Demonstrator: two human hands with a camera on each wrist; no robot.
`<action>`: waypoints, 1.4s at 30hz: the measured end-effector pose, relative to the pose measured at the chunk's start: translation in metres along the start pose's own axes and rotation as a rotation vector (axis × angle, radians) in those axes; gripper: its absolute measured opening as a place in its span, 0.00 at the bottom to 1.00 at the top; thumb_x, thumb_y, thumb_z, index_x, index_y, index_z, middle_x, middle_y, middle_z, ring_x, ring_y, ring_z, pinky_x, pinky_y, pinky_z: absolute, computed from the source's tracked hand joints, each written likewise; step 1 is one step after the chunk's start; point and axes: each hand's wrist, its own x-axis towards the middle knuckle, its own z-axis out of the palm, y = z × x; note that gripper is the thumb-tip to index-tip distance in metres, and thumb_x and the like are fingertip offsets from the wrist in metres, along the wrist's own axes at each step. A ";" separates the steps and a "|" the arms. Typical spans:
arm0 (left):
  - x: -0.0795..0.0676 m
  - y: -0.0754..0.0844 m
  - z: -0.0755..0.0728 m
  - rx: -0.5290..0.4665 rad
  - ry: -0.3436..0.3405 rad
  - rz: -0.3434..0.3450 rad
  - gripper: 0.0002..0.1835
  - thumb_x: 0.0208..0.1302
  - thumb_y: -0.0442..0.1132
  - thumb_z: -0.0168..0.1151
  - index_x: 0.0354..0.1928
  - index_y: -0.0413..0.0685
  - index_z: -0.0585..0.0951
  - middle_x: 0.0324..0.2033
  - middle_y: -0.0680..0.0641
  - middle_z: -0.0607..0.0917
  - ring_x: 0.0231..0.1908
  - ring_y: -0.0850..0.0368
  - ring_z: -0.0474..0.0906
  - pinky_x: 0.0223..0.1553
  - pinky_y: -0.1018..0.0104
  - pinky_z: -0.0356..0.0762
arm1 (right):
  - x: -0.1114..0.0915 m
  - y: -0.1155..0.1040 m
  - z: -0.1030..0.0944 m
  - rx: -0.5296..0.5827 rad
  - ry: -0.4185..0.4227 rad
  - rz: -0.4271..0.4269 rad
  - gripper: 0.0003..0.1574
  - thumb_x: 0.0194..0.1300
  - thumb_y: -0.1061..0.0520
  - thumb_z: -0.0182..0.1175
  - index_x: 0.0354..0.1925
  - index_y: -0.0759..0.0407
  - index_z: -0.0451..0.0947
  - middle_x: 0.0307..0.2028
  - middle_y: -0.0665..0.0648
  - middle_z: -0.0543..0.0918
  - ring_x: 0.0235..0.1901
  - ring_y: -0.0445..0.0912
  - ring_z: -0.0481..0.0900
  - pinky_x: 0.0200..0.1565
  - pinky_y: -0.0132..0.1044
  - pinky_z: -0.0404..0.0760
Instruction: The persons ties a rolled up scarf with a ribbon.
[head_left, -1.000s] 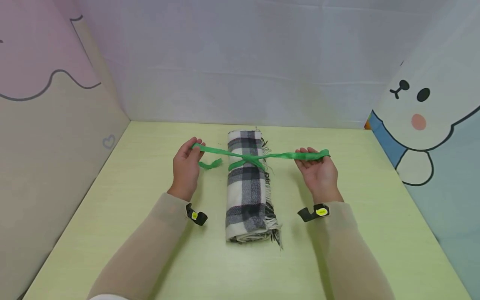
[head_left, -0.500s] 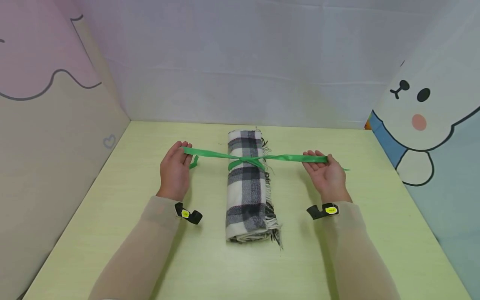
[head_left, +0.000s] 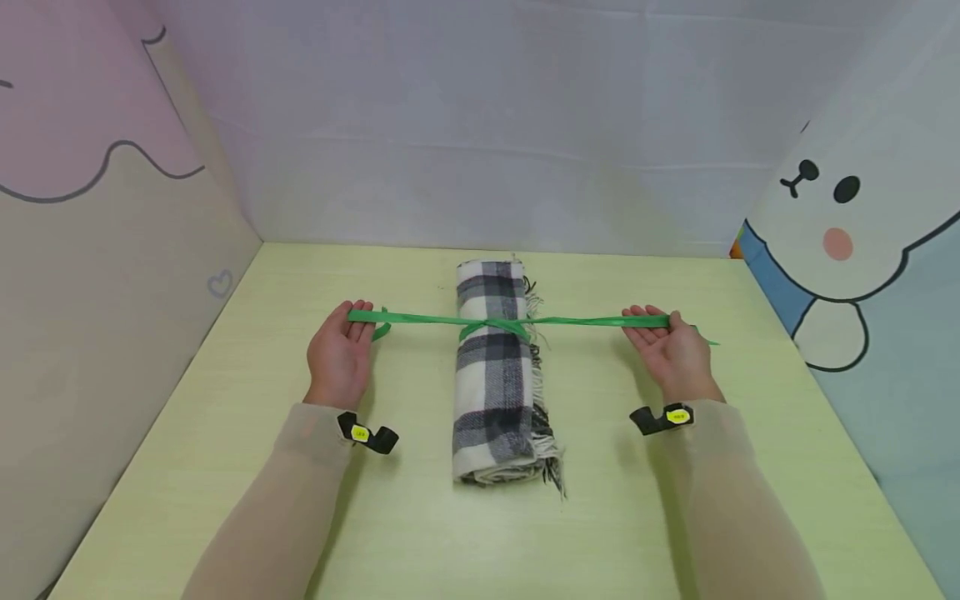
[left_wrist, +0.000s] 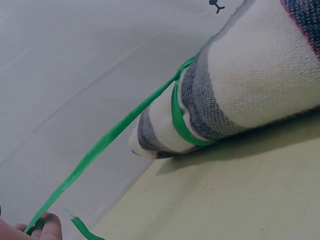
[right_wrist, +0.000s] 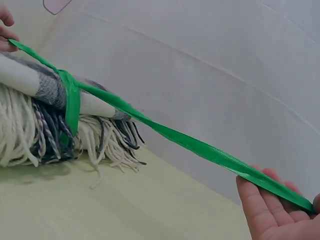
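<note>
In the left wrist view the left hand (left_wrist: 37, 229) is cut off at the bottom corner, only fingertips showing. The ribbon (head_left: 427, 317) passes out of sight under the rolled scarf (head_left: 495, 375). The right hand (right_wrist: 272, 212) is cropped by the right wrist view's lower edge.

One rolled plaid scarf (head_left: 495, 375) — one green ribbon (head_left: 577, 320) — two hands: left (head_left: 339, 354), right (head_left: 673, 354).

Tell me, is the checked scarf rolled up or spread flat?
Rolled up: the scarf lies as a bundle, green ribbon tied around it.
</note>
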 end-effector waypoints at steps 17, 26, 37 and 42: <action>0.005 0.007 -0.008 0.118 0.108 0.039 0.29 0.84 0.37 0.42 0.81 0.42 0.55 0.76 0.42 0.59 0.73 0.52 0.62 0.71 0.67 0.63 | 0.007 -0.026 -0.025 -0.151 -0.008 -0.047 0.26 0.83 0.47 0.43 0.62 0.66 0.71 0.57 0.65 0.77 0.63 0.56 0.77 0.66 0.48 0.73; 0.010 0.036 -0.013 0.106 0.152 0.087 0.28 0.84 0.37 0.42 0.81 0.45 0.56 0.76 0.44 0.58 0.72 0.53 0.62 0.72 0.67 0.60 | 0.003 -0.041 -0.027 -0.270 -0.013 -0.102 0.22 0.79 0.49 0.54 0.58 0.64 0.73 0.55 0.63 0.81 0.61 0.53 0.79 0.61 0.47 0.79; 0.011 0.043 -0.023 0.145 0.162 0.046 0.29 0.84 0.39 0.40 0.82 0.44 0.54 0.77 0.43 0.56 0.73 0.53 0.61 0.72 0.67 0.60 | 0.006 -0.049 -0.029 -0.634 -0.013 -0.024 0.23 0.81 0.40 0.47 0.54 0.53 0.77 0.27 0.51 0.74 0.24 0.43 0.69 0.27 0.31 0.73; 0.012 0.039 -0.023 0.170 0.158 0.041 0.29 0.84 0.41 0.41 0.81 0.43 0.55 0.76 0.42 0.57 0.73 0.52 0.62 0.72 0.67 0.62 | 0.005 -0.051 -0.027 -0.662 -0.099 0.064 0.24 0.80 0.39 0.46 0.55 0.53 0.76 0.20 0.50 0.72 0.17 0.40 0.65 0.20 0.29 0.66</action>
